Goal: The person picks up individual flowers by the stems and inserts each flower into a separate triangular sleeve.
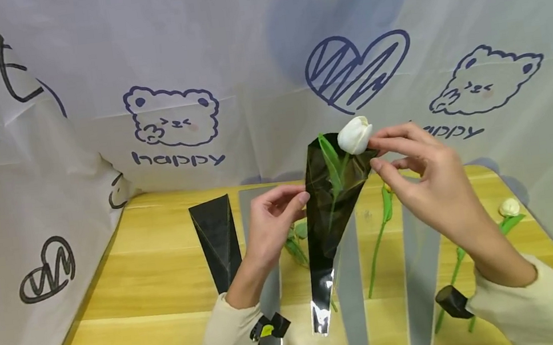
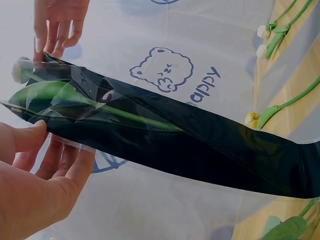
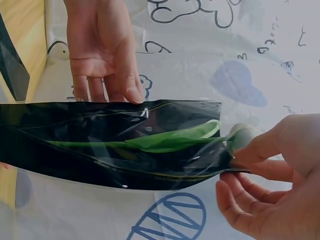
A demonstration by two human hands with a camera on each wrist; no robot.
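Observation:
A black flower sleeve (image 1: pixel 319 248) with a clear front hangs tilted above the table, its narrow end down. Inside it stands a white artificial tulip (image 1: pixel 355 135); its green leaf (image 2: pixel 45 95) and stem show through the film, and the bloom pokes out past the top. My left hand (image 1: pixel 274 224) pinches the sleeve's left edge near the upper part, thumb in front. At the opposite top corner, my right hand (image 1: pixel 430 182) pinches the sleeve's edge, its fingertips right beside the bloom. In the right wrist view, the thumb partly covers the bloom.
Another black sleeve (image 1: pixel 216 237) lies left on the wooden table (image 1: pixel 139 281). Grey strips (image 1: pixel 352 307) run across the tabletop. A yellow flower (image 1: pixel 379 240) and white tulips (image 1: pixel 510 207) lie to the right; green leaves (image 1: pixel 295 249) show behind the sleeve. A printed white cloth (image 1: pixel 255 83) hangs behind.

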